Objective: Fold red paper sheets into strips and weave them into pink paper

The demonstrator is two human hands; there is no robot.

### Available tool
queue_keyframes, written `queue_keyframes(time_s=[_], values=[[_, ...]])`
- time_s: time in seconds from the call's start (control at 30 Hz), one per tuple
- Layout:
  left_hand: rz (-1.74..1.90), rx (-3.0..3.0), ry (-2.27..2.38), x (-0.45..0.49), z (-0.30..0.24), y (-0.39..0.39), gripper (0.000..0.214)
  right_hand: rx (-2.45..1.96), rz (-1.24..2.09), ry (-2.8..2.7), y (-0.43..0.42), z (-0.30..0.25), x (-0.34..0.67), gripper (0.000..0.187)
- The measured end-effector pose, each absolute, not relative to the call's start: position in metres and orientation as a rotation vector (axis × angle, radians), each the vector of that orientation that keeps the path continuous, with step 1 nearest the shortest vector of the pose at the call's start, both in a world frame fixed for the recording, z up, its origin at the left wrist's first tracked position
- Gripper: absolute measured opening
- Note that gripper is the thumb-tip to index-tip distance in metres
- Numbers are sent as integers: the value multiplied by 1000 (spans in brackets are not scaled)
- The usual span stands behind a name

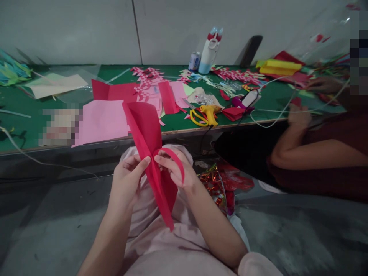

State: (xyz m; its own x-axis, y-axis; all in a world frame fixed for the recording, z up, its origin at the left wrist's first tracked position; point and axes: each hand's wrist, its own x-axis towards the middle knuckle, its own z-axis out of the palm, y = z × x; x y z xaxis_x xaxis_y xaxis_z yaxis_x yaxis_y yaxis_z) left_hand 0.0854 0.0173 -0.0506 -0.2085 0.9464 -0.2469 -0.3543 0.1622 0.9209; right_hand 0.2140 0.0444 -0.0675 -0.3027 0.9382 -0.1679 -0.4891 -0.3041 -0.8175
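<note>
— Over the lap, nearest the camera: what is held, and how?

— A red paper sheet [146, 130], folded lengthwise into a long tapering shape. Its point hangs down to the pink garment and its upper end rises toward the table edge. The left hand [126, 184] pinches the fold between thumb and fingertips. The right hand [175, 170] pinches just beside it, with a narrow red strip [178, 161] curling over the knuckles.

— Handling?

— Judged light, thin and limp. It is matte, easily creased or torn, and not slippery. It is best taken along the folded edge, close to both pinches, where the doubled layers are stiffer.

— Beyond?

— Crinkled foil wrapping [214, 180] lies on the floor by the right arm. On the green table [23, 111] are a flat pink sheet [100, 122], yellow-handled scissors [197, 119] and a yellow glue gun [211, 113]. Farther back, a white bottle [211, 51] and a can [194, 61] stand by the wall. A co-worker's hand [299, 115] works at the right.
</note>
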Motion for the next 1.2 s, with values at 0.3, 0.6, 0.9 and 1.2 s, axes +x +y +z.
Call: queue_keyframes(time_s=[0.3,0.6,0.9,1.2], values=[[1384,648,1233,86,-52,18,28,-845,1913,-737,48,-74,215,38],[1391,636,1255,86,-50,19,30,-815,1846,-761,43,-68,214,28],[1389,669,1234,83,-56,20,29,-841,1929,-795,45,-75,219,36],[1332,717,1230,83,-52,17,29,-830,1913,-742,47,-80,219,38]])
